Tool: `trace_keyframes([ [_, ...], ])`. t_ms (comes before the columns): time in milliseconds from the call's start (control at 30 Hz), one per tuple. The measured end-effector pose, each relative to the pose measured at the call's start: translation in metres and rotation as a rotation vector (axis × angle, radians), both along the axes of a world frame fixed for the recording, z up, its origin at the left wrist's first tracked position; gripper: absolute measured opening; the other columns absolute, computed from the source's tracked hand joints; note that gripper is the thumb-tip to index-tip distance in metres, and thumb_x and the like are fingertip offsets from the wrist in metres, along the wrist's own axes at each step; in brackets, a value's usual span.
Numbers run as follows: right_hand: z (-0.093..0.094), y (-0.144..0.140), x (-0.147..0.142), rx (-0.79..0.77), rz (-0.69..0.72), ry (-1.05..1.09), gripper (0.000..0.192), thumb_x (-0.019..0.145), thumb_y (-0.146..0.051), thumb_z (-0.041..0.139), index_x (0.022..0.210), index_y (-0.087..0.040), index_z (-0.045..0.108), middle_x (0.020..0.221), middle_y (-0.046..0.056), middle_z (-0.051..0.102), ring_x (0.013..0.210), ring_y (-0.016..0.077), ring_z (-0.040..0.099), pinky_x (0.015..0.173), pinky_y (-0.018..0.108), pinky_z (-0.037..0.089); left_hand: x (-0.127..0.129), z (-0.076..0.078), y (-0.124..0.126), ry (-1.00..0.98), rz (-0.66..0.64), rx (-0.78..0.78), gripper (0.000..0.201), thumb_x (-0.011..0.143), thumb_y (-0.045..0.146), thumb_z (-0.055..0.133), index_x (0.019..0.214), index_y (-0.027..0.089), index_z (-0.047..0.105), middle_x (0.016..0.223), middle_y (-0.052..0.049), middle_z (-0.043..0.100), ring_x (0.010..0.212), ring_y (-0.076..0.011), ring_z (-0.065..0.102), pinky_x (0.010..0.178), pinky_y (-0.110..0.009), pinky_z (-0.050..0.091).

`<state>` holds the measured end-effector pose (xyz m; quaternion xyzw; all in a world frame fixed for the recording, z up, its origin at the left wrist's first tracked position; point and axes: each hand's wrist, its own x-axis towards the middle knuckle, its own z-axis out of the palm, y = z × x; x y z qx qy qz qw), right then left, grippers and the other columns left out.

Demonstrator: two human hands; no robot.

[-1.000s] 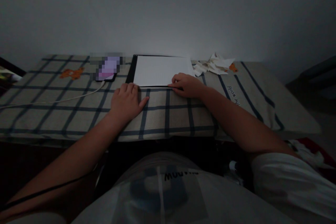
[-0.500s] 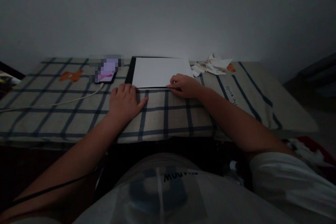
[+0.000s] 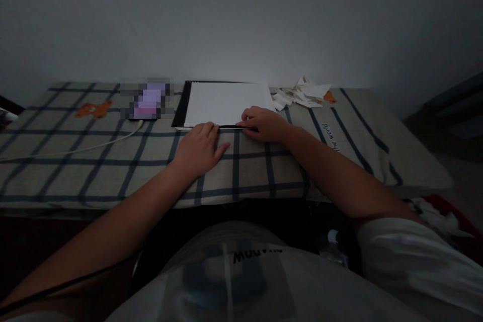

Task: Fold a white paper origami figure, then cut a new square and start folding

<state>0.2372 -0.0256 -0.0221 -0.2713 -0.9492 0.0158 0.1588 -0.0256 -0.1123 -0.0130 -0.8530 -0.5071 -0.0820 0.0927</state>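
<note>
Checked cloth (image 3: 251, 176) bears one phone (image 3: 149, 103), one white sheet (image 3: 219, 101); left hand (image 3: 196, 150) unclenched, right hand (image 3: 267, 125) curled (grip unclear).

The person wears a pale, off-white, short-sleeved fabric top (image 3: 313, 287). Its loose right sleeve (image 3: 411, 256) hangs in soft folds; a sliver of the left sleeve (image 3: 45, 316) shows. On the front are a rounded, dark blue print (image 3: 222, 279), 1 narrow pale vertical line (image 3: 228, 287) and 1 row of black capital lettering (image 3: 256, 255), partly unreadable. 1 thin black cord (image 3: 71, 284) crosses the bare left forearm (image 3: 128, 211).
</note>
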Motion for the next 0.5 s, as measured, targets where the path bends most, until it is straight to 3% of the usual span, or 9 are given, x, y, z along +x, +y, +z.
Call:
trace_keyframes([
  [133, -0.0006, 0.0007, 0.0002, -0.007, 0.002, 0.000, 0.038, 0.100, -0.028, 0.056, 0.127, -0.017, 0.080, 0.115, 0.014, 0.068, 0.102, 0.0264, 0.053, 0.087, 0.037, 0.038, -0.0031, 0.0030, 0.0069, 0.009, -0.046, -0.010, 0.068, 0.106, 0.061, 0.049, 0.135, 0.003, 0.066, 0.134, -0.026, 0.068, 0.126, -0.0400, 0.063, 0.113, -0.051, 0.050],
  [300, 0.0014, -0.0020, -0.0001, -0.002, -0.008, -0.012, 0.039, 0.100, -0.028, 0.055, 0.127, -0.016, 0.080, 0.115, 0.015, 0.069, 0.101, 0.0268, 0.053, 0.086, 0.037, 0.038, -0.0070, 0.0053, 0.0111, 0.037, -0.088, -0.019, 0.072, 0.103, 0.068, 0.052, 0.141, 0.008, 0.066, 0.137, -0.023, 0.068, 0.126, -0.0396, 0.062, 0.113, -0.052, 0.049],
  [500, 0.0004, -0.0013, 0.0006, 0.001, -0.012, -0.007, 0.040, 0.099, -0.028, 0.056, 0.130, -0.017, 0.079, 0.116, 0.015, 0.069, 0.102, 0.0277, 0.054, 0.087, 0.039, 0.040, -0.0066, 0.0073, 0.0110, 0.045, -0.070, -0.027, 0.072, 0.103, 0.069, 0.051, 0.143, 0.011, 0.065, 0.139, -0.020, 0.067, 0.127, -0.0385, 0.061, 0.113, -0.050, 0.049],
])
